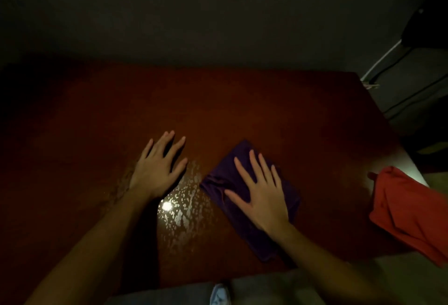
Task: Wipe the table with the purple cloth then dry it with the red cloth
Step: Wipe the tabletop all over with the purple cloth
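The right hand (pixel 261 198) presses flat on the purple cloth (pixel 244 159) — fingers spread apart. The left hand (pixel 155 169) rests on the counter (pixel 242 101), fingers splayed — red cloth (pixel 409 210) at the right edge.

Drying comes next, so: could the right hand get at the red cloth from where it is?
Probably yes: the right hand lies flat on the purple cloth, with bare table between it and the red cloth.
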